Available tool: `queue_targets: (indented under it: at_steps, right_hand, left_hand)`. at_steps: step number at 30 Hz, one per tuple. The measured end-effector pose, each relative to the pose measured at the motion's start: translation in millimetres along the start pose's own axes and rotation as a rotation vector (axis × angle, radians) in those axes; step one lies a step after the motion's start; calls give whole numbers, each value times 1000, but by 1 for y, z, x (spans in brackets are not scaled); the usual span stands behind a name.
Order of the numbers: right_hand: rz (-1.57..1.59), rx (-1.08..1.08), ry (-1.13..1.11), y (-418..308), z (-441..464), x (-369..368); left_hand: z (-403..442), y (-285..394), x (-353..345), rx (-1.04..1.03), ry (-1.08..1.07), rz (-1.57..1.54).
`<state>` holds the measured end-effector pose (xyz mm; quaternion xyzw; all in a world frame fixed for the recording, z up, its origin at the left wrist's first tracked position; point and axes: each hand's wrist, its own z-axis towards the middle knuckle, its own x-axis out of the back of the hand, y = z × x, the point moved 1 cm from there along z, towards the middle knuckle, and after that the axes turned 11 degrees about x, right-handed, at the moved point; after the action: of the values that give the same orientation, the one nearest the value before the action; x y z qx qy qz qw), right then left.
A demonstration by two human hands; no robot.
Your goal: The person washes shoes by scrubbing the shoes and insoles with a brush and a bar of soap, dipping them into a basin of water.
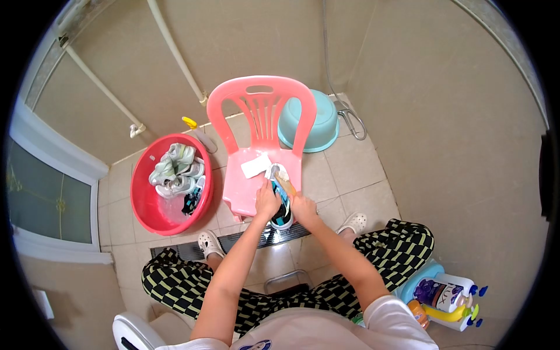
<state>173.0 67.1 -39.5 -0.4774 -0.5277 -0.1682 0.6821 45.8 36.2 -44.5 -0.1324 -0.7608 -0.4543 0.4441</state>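
Note:
A black, blue and white shoe (282,220) lies lengthwise over the front of the pink plastic chair's seat (239,189), toe pointing away from me. My left hand (267,201) is closed on the shoe's left side. In my right hand (303,209) is a brush (285,185) with a yellowish handle, its far end against the upper front of the shoe. The bristles are hidden from me. Just beyond the toe, a white flat piece (255,165), perhaps cloth or paper, rests on the seat.
On the left, a red basin (136,192) holds several wet shoes (178,169). Behind it stands a yellow-handled brush (191,123). An upturned light-blue basin (321,125) sits behind the chair, beside a shower hose (353,123). Bottles (440,293) stand at lower right; a drain grate (245,240) crosses the floor.

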Motion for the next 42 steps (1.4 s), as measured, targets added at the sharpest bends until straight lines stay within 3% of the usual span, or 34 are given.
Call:
queue_targets:
  at_steps: [8, 16, 25, 29, 42]
  right_hand:
    - [-43, 78, -42, 10, 56, -12]
    - [34, 87, 27, 7, 23, -8]
    - [61, 54, -60, -8, -56, 27]
    - [53, -3, -88, -8, -58, 28]
    - [-5, 33, -18, 16, 47, -16]
  left_hand:
    - [-1, -4, -1, -24, -10, 25]
    - [-1, 3, -2, 25, -2, 70]
    - [2, 9, 1, 160, -60, 156]
    - [6, 5, -3, 114, -5, 162]
    - [8, 7, 1, 77, -35, 130]
